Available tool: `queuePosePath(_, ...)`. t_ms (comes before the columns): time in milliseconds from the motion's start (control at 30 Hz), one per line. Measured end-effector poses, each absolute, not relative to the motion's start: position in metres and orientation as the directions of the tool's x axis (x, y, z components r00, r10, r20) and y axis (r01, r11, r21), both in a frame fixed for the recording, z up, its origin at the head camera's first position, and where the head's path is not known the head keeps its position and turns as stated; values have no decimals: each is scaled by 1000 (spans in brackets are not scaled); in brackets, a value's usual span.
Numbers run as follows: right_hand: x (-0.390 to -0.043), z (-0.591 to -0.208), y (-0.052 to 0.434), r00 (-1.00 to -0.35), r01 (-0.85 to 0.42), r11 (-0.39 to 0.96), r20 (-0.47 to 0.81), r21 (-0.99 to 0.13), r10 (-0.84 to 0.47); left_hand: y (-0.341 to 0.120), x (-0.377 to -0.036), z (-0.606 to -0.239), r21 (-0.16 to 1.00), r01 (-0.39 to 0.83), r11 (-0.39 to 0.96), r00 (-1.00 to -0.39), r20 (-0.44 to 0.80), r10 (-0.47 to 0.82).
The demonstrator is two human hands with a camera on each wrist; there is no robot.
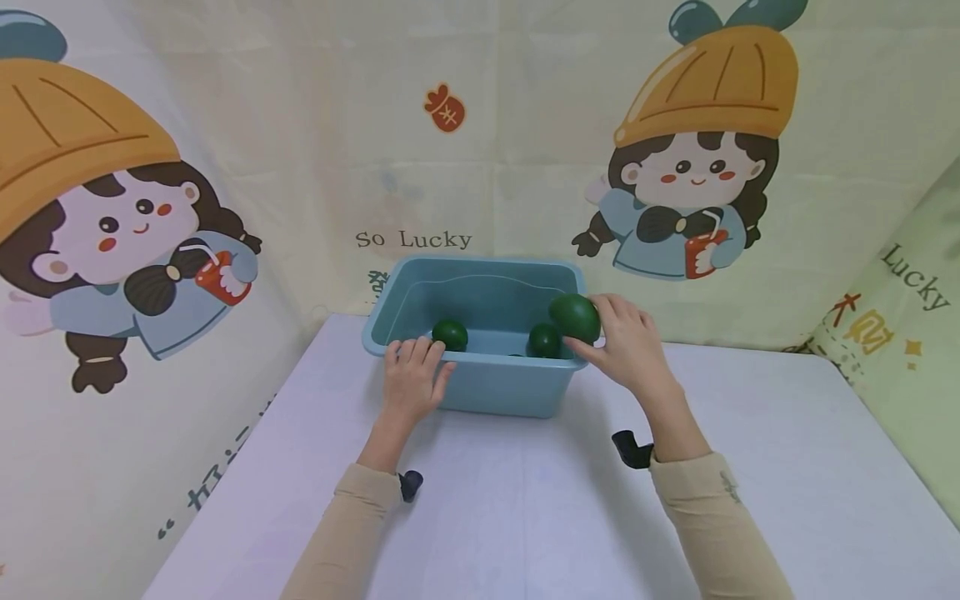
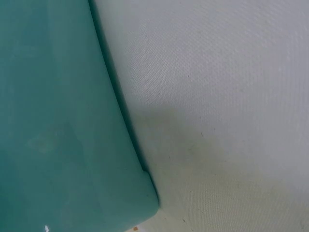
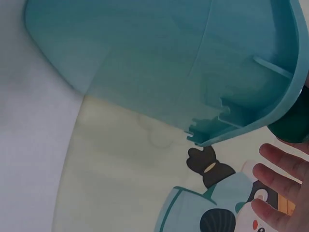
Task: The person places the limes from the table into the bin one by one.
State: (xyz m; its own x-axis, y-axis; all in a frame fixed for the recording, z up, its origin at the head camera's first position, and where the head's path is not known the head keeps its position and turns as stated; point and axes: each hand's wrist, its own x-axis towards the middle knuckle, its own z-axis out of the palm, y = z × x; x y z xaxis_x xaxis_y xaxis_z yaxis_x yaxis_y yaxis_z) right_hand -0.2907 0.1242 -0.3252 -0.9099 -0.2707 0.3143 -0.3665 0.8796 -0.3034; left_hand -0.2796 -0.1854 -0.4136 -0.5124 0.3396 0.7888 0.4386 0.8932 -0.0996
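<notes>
A teal plastic bin (image 1: 487,387) stands on the white table (image 1: 525,517). Two dark green round fruits (image 1: 450,335) (image 1: 543,341) lie inside it. My right hand (image 1: 626,342) grips a larger green fruit (image 1: 574,317) over the bin's right rim. My left hand (image 1: 411,379) rests on the bin's front left rim, fingers curled over the edge. In the right wrist view the bin's outer wall (image 3: 159,63) fills the top, with fingertips (image 3: 275,186) and a dark green edge of the fruit (image 3: 292,128) at the right. The left wrist view has only the bin's wall (image 2: 53,125) and the table (image 2: 217,96).
Cartoon-printed cloth (image 1: 697,167) hangs behind and to both sides of the table. The table edge runs close to the left cloth (image 1: 97,350). Bare white table surface lies in front of the bin and to its right.
</notes>
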Motion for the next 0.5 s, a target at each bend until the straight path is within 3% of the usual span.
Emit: queuePosePath(500,-302,-327,101,-888,-424,870,301,-250,-347,-185,-280,-413,-96,443,891,-504,796,336)
